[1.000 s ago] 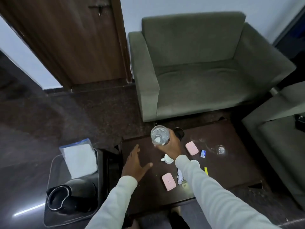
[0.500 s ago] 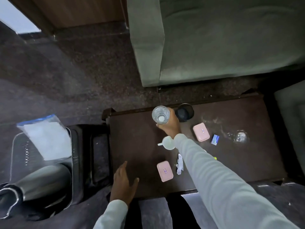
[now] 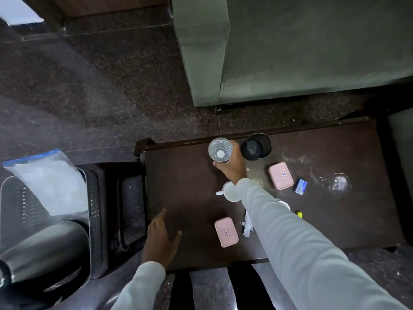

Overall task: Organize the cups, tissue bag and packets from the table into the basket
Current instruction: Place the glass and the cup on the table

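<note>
So the person is working on the cups part right now; the right hand (image 3: 232, 167) is wrapping its fingers around the clear glass (image 3: 220, 150) near the far edge of the table (image 3: 185, 186), just beside the black cup (image 3: 256, 146); I can't tell from here whether the glass is resting on the wood or lifted a touch. The left hand (image 3: 161, 239) is lying flat on the near-left part of the table, fingers straight and a bit spread, holding nothing; looks like it's just bracing.

The basket (image 3: 93, 211) is sitting on the floor well off to the left, with the tissue bag (image 3: 48, 182) already poking out of it; so I'm guessing the next move is carrying the glass over there and setting it down upright, keeping it level on the way.

Still waiting on the table: the white cup (image 3: 230, 191) under the right sleeve, two pink packets (image 3: 280, 175) (image 3: 226, 231), a small blue packet (image 3: 301, 186).

Compared with a second ago, the left hand is sitting closer to the near edge; the right hand is gripping the glass in about the same spot; the view is tipping further down.
</note>
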